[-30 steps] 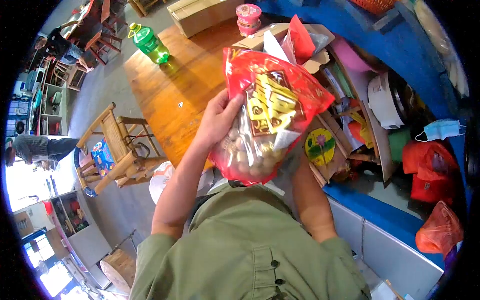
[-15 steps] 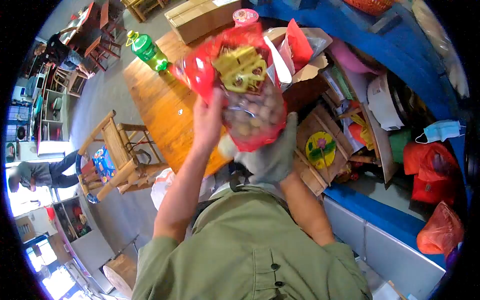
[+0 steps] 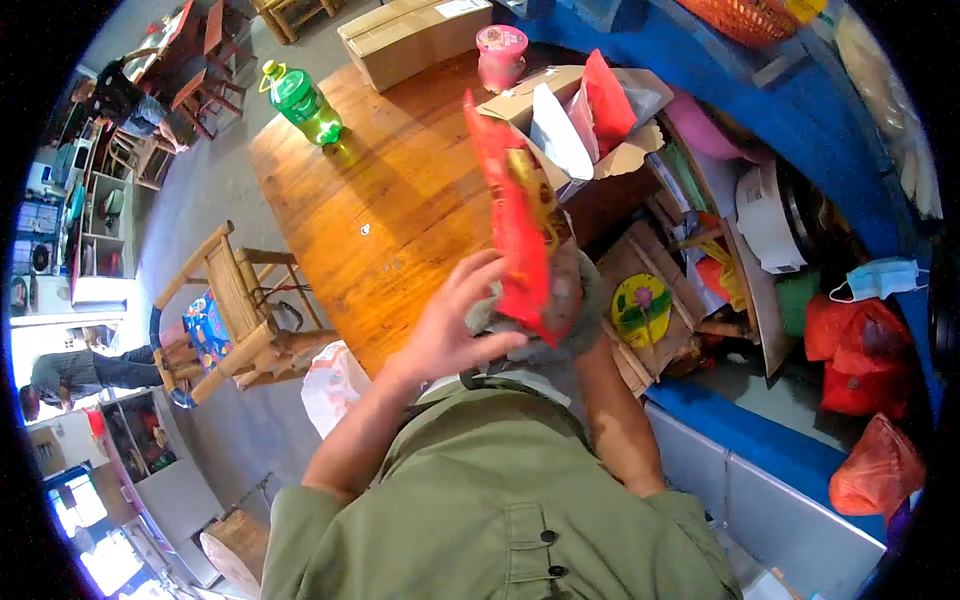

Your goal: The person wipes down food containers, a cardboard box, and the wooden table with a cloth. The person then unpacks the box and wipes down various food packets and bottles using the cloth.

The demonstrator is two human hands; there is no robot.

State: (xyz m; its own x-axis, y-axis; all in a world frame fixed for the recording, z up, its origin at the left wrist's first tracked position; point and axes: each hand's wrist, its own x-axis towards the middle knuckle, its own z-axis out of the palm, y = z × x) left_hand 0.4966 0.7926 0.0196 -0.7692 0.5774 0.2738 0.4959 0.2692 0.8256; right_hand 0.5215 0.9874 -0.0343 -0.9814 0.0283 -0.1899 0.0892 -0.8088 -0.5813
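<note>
The left hand (image 3: 465, 320) is bare and slack, its fingers and thumb parted beside the lower left side of the red packet (image 3: 515, 235); whether the fingertips touch it cannot be told. The right hand (image 3: 588, 295), in a grey glove, grasps the packet's lower part from behind and from the right. The packet is turned nearly edge-on, in front of the person's body and over the near right part of the wooden table (image 3: 400, 215), with its yellow lettering partly visible.

Just beyond the packet, to the right, an open carton (image 3: 632, 155) holds red and white packaging. Pink tubs (image 3: 500, 65) stand behind it, and a long cardboard box (image 3: 415, 45) lies at the table's far end. A green bottle (image 3: 308, 115) stands near the table's left edge.

On the right are a wooden frame with a yellow disc (image 3: 640, 312), a white appliance (image 3: 765, 220), a blue mask (image 3: 880, 280) and red bags (image 3: 860, 350). On the left, a bamboo chair (image 3: 235, 285) stands near a white plastic bag (image 3: 330, 390). Two other people are farther left.
</note>
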